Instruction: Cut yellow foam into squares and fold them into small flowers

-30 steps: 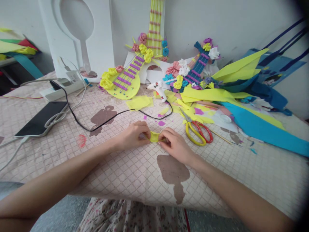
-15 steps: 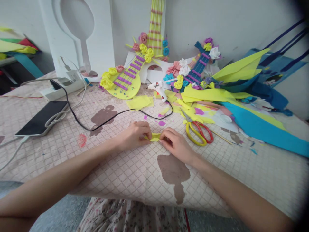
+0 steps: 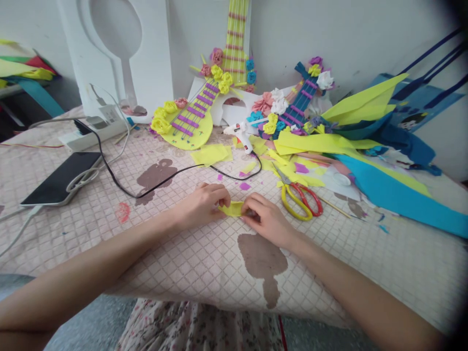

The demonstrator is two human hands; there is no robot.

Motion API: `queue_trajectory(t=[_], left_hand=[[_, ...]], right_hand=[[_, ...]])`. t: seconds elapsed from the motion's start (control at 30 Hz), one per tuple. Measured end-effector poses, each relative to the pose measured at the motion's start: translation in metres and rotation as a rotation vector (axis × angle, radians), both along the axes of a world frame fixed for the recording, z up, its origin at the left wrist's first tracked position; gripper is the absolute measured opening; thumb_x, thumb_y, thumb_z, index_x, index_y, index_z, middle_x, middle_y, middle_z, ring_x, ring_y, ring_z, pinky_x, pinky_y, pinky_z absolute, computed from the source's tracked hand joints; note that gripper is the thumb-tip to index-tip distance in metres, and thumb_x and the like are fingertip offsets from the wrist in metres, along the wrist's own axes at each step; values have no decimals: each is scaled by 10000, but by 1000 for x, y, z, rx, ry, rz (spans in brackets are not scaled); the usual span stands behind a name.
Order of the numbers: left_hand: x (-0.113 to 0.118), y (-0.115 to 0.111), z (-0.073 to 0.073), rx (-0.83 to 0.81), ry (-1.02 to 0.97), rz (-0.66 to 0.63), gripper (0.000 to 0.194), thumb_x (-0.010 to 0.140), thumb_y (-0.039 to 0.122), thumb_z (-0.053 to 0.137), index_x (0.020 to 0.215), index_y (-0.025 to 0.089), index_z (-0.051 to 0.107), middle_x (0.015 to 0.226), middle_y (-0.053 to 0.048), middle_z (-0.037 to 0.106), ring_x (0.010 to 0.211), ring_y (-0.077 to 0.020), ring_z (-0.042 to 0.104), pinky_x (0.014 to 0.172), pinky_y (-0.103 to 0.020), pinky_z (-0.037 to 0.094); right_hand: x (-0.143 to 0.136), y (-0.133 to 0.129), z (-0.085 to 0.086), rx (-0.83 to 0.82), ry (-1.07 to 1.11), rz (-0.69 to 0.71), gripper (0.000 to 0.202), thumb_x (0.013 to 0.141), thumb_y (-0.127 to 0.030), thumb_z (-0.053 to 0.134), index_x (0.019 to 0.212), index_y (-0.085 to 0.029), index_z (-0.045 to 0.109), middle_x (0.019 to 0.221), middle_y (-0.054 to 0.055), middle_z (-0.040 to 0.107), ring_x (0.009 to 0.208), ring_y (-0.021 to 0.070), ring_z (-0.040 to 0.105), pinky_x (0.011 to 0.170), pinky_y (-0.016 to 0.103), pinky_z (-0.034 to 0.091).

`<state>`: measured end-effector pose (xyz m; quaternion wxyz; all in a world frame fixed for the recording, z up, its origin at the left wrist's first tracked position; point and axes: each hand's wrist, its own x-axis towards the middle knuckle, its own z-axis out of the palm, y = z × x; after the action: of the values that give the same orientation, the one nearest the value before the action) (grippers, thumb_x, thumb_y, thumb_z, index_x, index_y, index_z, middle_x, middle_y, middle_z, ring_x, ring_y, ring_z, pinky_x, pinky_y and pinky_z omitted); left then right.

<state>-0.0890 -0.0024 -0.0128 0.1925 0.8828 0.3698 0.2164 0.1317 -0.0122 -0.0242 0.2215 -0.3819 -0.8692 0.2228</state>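
A small strip of yellow crepe paper (image 3: 232, 209) is stretched between my two hands, low over the tablecloth. My left hand (image 3: 204, 204) pinches its left end, with the fingers curled. The right end sits in the pinched fingers of my right hand (image 3: 268, 218). Just right of that hand lie scissors (image 3: 302, 197) with one yellow and one red handle. Beyond the hands, a white glue gun (image 3: 239, 134) rests among cut yellow paper pieces (image 3: 211, 154) and purple scraps.
Decorated paper instruments, one yellow (image 3: 193, 122) and one blue (image 3: 300, 105), lean at the back. A tablet (image 3: 62, 178) and a power strip (image 3: 93, 134) are at left. The black cord (image 3: 175, 174) crosses the table's middle. Blue paper (image 3: 398, 195) spreads at right.
The yellow paper between my fingers now looks flatter and more opened out. My hands have stayed in almost the same place.
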Motion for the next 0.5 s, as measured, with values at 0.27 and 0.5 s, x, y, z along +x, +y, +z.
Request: queue_trajectory(t=[0.27,0.5], left_hand=[[1,-1,1,-76,49,-57,41,785,192,587,808,158,595,816,-9,604,743,-120,544,727,-264,369],[10,-9,-4,-63,40,113,63,775,183,566,728,147,587,750,-23,579,717,-132,521,664,-251,372]], right_hand=[[0,1,-1,1,11,4,70,834,-149,524,789,-202,528,869,20,530,748,137,523,642,260,411],[-3,0,-2,-48,47,-33,81,816,-134,542,780,-197,506,837,2,495,678,115,495,612,250,390]])
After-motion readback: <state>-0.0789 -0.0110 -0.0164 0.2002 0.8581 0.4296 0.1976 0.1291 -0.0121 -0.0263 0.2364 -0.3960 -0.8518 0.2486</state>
